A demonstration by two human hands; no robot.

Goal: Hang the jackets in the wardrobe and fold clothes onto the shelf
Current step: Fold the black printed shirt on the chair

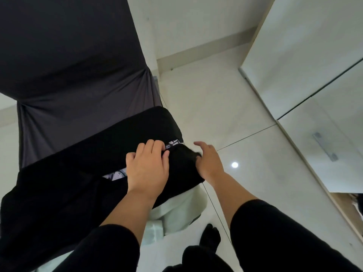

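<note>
On a covered chair, both hands work a black garment.
Left hand presses flat with fingers curled over a fold; right hand pinches its edge.
</note>
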